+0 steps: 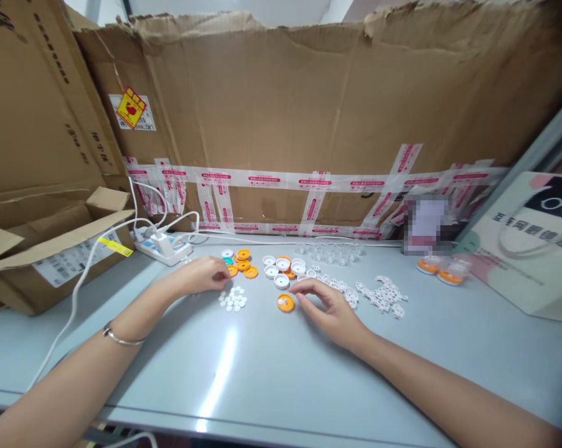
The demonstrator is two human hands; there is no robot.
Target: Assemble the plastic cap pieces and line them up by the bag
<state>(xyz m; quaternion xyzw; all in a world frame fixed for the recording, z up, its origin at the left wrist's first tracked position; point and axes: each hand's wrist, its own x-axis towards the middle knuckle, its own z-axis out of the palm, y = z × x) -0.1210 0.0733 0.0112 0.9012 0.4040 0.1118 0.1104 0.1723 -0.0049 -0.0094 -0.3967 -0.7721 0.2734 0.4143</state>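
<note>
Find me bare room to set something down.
Bare tabletop lies between the left forearm and right forearm, nearer than the orange disc, and between right forearm and printed bag. Crowded: orange rings by left hand, white pieces by right hand.

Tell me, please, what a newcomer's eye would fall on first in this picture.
Probably the large cardboard box, banded with red-and-white tape, spanning the back of the table. Then the lone orange disc beside the right hand, and the small white pieces near the left hand.

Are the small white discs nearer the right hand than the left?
No, the small white discs lie beside the left hand; the right hand is by an orange disc.
</note>
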